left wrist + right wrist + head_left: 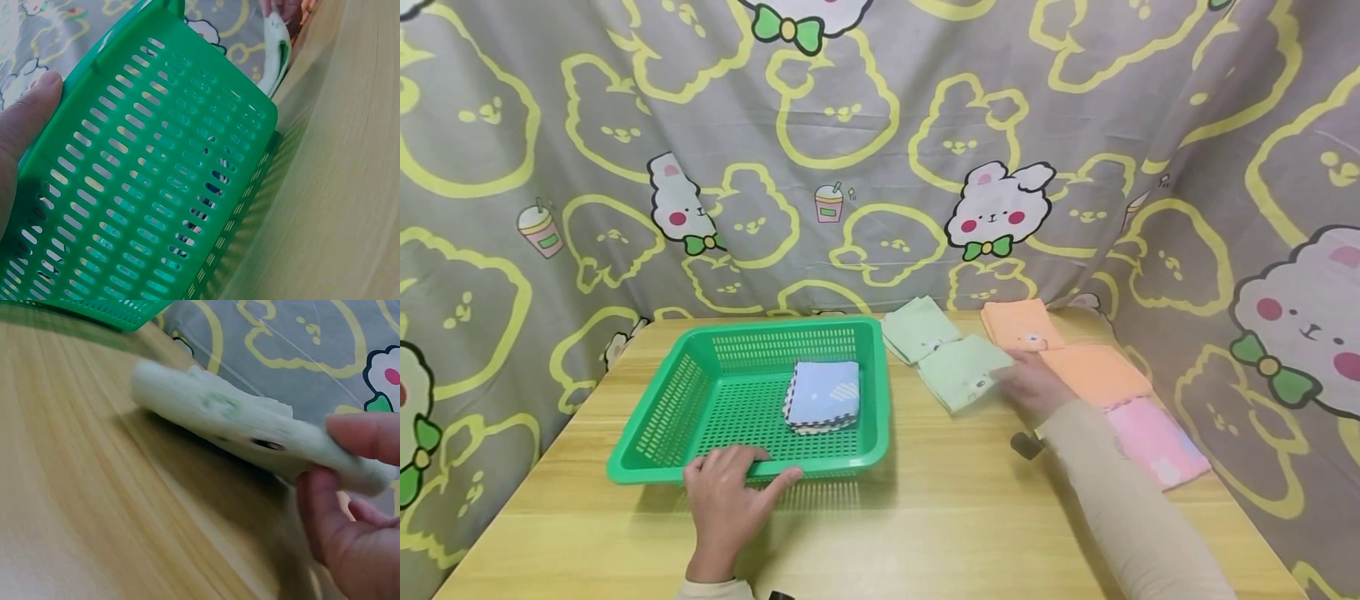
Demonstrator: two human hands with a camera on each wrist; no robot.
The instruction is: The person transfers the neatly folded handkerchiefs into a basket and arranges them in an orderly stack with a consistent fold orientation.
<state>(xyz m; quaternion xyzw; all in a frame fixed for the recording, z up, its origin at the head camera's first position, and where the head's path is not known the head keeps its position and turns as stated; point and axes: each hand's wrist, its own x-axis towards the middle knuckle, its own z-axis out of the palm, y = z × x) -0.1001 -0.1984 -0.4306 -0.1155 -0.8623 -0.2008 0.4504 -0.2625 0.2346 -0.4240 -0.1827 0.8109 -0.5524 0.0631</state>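
My left hand grips the near rim of a green plastic basket, thumb outside and fingers over the edge. In the left wrist view, the thumb lies against the basket's slotted wall. Inside, at the right, sits a small stack of folded cloths with a blue one on top. My right hand pinches the near right corner of a folded pale green cloth. In the right wrist view, thumb and fingers close on that cloth, its near edge lifted off the table.
Another folded green cloth lies behind, beside the basket. To the right are two orange cloths, one farther back and one nearer, plus a pink cloth. A patterned curtain hangs behind the wooden table.
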